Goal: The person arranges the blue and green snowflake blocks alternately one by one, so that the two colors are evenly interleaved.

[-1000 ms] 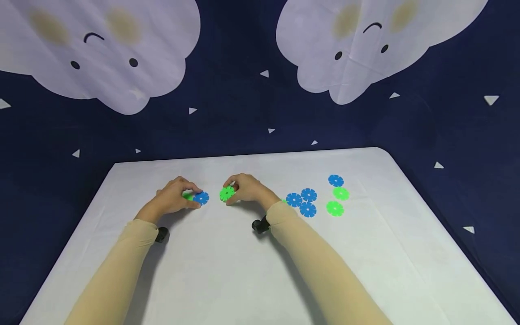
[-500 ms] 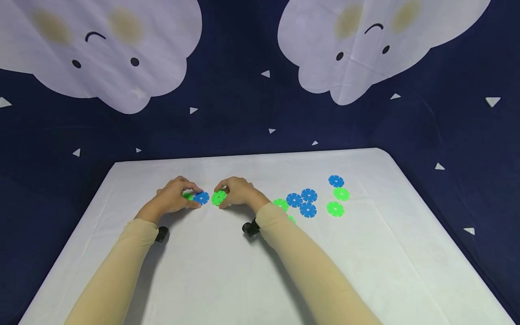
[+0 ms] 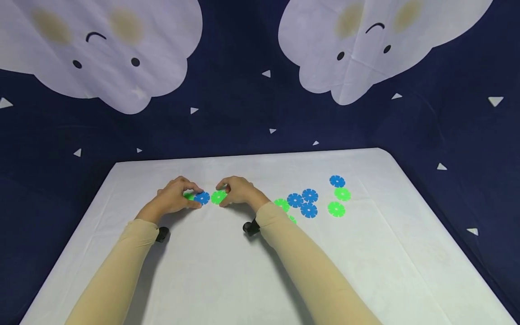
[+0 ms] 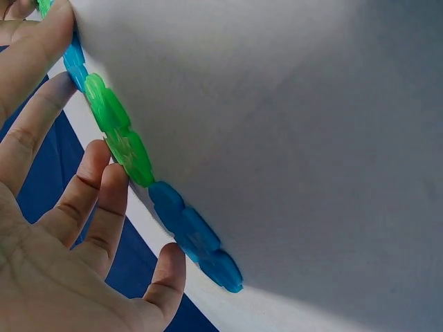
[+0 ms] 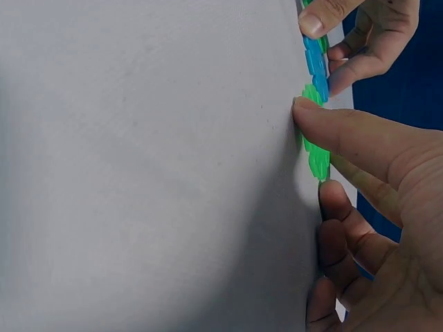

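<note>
My left hand [image 3: 172, 195] grips a blue notched plastic disc [image 3: 201, 198] at its edges between thumb and index finger. Behind it, a green disc [image 4: 118, 128] and another blue disc [image 4: 196, 235] continue the row under the palm; the left wrist view shows the other fingertips touching their edges. My right hand [image 3: 240, 192] pinches a second green disc [image 3: 218, 197] between thumb and index finger, its rim right at the gripped blue disc's side. In the right wrist view the thumb lies over this green disc [image 5: 318, 159], with the remaining fingers bent beside it.
Several blue discs [image 3: 309, 210] lie clustered to the right on the white tabletop [image 3: 227, 275]. Beside them a green disc [image 3: 282, 205] and another green one [image 3: 292, 219] peek out along the right sleeve [image 3: 317, 271]. Farther right, a blue disc [image 3: 337, 181] and two green discs [image 3: 336, 209] form a column.
My right hand has moved left with the green disc, up beside the blue one, uncovering green discs near the sleeve. The left hand has stayed in place.
</note>
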`<state>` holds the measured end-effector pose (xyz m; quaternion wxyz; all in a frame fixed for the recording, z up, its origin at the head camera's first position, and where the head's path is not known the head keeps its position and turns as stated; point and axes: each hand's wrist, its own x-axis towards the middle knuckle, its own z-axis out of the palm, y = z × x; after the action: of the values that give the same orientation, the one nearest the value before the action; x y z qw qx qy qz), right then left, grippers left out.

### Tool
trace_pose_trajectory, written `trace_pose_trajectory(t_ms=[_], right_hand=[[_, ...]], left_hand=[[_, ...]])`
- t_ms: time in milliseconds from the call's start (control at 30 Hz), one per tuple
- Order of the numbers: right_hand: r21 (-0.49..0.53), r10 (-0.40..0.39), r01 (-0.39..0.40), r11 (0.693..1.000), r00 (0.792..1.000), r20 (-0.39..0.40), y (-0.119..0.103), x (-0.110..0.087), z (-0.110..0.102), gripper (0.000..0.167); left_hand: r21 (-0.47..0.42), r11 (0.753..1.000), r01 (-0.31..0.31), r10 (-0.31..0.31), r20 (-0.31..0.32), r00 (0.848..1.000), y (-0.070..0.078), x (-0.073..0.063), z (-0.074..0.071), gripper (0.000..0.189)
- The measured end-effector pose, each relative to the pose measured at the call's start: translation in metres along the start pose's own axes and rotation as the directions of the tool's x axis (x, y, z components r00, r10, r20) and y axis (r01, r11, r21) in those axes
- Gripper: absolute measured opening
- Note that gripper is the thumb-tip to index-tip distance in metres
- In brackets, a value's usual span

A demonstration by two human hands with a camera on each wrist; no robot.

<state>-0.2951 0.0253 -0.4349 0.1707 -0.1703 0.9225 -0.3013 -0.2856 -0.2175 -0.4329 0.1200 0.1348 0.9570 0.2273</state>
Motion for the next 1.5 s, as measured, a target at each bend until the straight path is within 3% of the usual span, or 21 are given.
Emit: trace_pose_trajectory(t_ms=[667, 1067, 1333, 1500], right_hand=[[-0.002, -0.004, 0.004, 1.000, 1.000, -0.014, 0.000, -0.001, 0.001, 0.048], [-0.038, -0.024, 0.024, 0.999, 1.000, -0.005, -0.001, -0.003, -0.001, 0.055], [-0.063, -0.120, 0.126, 0.990, 0.989, 0.086, 0.004, -0.007, -0.010, 0.060], [-0.061, -0.109, 0.118, 0.991, 0.985, 0.136, 0.010, -0.014, -0.022, 0.055]], left_hand=[[0.003, 1.000, -0.006, 0.006, -0.009, 1.000, 0.001, -0.001, -0.001, 0.048], [0.013, 1.000, -0.011, 0.011, 0.000, 1.000, 0.002, 0.000, -0.001, 0.047], [0.050, 0.999, -0.012, 0.011, 0.018, 1.000, 0.005, -0.002, -0.003, 0.047], [0.088, 0.996, -0.015, 0.012, 0.031, 0.999, 0.009, 0.000, -0.005, 0.048]])
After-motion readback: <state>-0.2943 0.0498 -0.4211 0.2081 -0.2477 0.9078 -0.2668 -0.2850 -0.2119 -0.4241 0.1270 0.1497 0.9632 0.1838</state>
